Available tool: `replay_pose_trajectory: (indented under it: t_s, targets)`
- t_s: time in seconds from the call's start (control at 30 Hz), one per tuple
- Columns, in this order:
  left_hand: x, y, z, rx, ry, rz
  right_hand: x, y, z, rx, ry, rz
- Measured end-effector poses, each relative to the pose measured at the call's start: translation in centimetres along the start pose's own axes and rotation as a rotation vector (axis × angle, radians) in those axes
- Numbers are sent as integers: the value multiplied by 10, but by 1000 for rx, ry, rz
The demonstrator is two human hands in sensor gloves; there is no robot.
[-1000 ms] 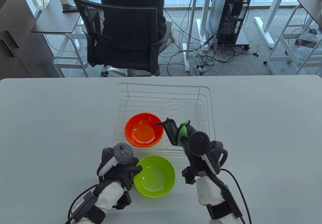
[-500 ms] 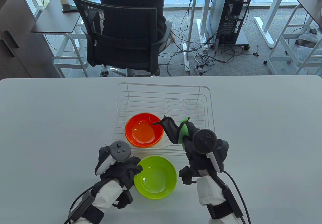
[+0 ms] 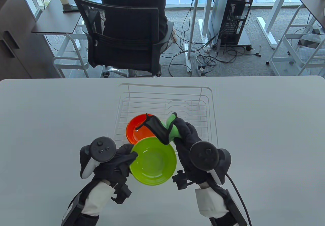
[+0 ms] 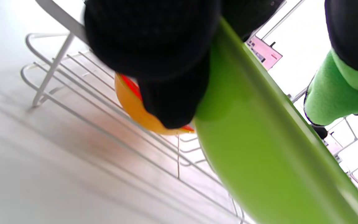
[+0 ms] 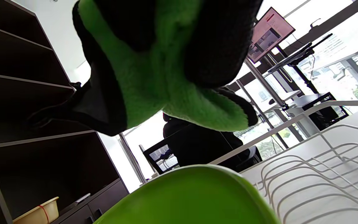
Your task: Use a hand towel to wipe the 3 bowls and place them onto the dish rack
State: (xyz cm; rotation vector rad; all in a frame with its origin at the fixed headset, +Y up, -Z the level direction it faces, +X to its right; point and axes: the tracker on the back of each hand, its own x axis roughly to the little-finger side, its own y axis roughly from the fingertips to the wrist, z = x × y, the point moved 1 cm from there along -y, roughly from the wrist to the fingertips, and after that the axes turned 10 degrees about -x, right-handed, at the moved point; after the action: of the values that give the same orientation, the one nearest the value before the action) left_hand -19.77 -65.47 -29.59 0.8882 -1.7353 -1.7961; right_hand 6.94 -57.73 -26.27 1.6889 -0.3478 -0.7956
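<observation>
Your left hand [image 3: 115, 160] has lifted the green bowl [image 3: 153, 160] off the tabletop [image 3: 254, 134], pinching its rim before the rack [image 3: 165, 104]'s orange bowl [image 3: 135, 132]; your right hand [image 3: 189, 139] now brings the gripped towel [image 3: 162, 132] to its edge.

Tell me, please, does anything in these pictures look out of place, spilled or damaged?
Nothing is spilled or broken. One oddity: the task names three bowls, yet only two show, the orange bowl in the dish rack and the green bowl gripped by the left hand.
</observation>
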Motion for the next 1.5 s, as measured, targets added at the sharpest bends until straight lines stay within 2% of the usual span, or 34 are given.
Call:
replay_pose_trajectory:
  t_s: [0.13,0.23,0.47,0.53,0.63,0.77,0.9,1.1,1.23,1.5]
  targets:
    - [6,1,10,-101,29,17,-22,6,20,-85,45,-125]
    - [7,3,14,-154,21,17,-28,8,40,-151,135,-165]
    - [-3,10,19,-268,-60,-49,-35,14,85,-231,488,-245]
    - [-10,13,17,-303,-105,-91,-41,17,98,-317,636,-284]
    - [-21,19,13,-337,-153,-149,-46,24,114,-389,732,-327]
    - [-31,26,11,-346,-196,-205,-47,26,115,-353,728,-341]
    - [-45,33,6,-348,-210,-259,-42,22,106,-208,660,-310]
    - [-63,43,-7,-319,-319,-363,-32,16,95,-42,732,-246]
    - [-64,45,-7,-351,-340,-382,-23,11,91,-35,762,-177]
    - [-66,49,3,-436,-407,-400,-26,12,100,-191,741,-138]
